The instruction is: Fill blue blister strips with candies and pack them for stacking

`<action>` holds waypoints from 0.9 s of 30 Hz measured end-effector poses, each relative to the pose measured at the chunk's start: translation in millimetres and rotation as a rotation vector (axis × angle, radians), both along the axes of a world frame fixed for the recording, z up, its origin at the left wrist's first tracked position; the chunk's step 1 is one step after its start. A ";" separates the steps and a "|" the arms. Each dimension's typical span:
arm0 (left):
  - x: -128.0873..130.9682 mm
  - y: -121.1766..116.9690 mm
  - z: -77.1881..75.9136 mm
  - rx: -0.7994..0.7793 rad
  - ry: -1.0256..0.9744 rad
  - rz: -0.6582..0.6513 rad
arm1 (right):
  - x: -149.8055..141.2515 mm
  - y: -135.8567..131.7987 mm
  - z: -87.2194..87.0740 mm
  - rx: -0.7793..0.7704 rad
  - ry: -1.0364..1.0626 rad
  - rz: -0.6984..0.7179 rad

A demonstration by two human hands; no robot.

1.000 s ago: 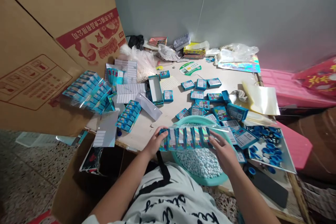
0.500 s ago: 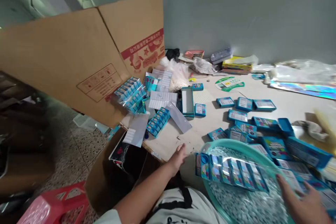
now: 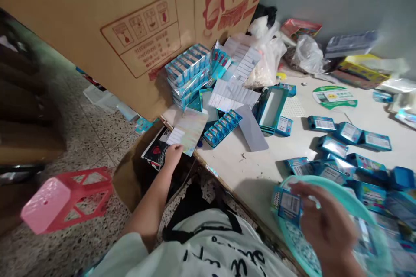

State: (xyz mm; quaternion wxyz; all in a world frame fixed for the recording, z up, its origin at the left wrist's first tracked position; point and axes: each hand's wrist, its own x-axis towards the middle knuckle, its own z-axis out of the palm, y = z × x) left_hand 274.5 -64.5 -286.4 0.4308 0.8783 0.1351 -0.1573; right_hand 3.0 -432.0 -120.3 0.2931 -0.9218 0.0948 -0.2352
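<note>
My left hand [image 3: 173,156] is at the table's near left edge, fingers closed on the lower edge of a label sheet [image 3: 191,127]. The sheet has a few pale strips on its left part and overhangs the table edge. My right hand [image 3: 326,218], smeared by motion, is over a turquoise basin [image 3: 297,242] of small pale blue-white pieces. Beside its fingers is a small blue printed box [image 3: 287,205] with a label; whether the hand grips it I cannot tell. A row of blue boxes [image 3: 222,127] lies on the table near the sheet.
Several blue boxes [image 3: 346,132] lie loose at the right. Wrapped boxes [image 3: 188,73] are stacked against a large carton [image 3: 139,30]. An open blue tray [image 3: 271,110], a grey sheet [image 3: 251,127] and plastic bags [image 3: 264,60] are behind. A red stool [image 3: 71,201] stands on the floor.
The view has swung left and down. My left hand has moved left from the table's front edge to the label sheet. My right hand has moved left over the basin, to the small blue box.
</note>
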 end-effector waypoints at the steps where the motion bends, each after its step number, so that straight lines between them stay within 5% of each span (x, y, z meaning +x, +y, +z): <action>1: 25.7 6.1 -6.1 0.056 -0.075 -0.008 | 8.2 24.1 0.1 -0.032 0.034 0.107; 3: 72.6 14.8 -20.3 0.150 -0.207 -0.021 | 18.5 60.0 -1.4 -0.038 0.162 0.197; 6: 117.7 22.8 -47.2 0.234 -0.341 -0.073 | 21.4 85.4 -4.0 -0.017 0.382 0.069; 13: 126.0 29.4 -96.7 0.286 -0.465 -0.114 | 28.0 106.9 7.7 0.027 0.537 -0.180; 27: 119.4 27.5 -100.2 0.298 -0.513 -0.115 | 46.8 110.2 20.6 -0.121 0.408 -0.131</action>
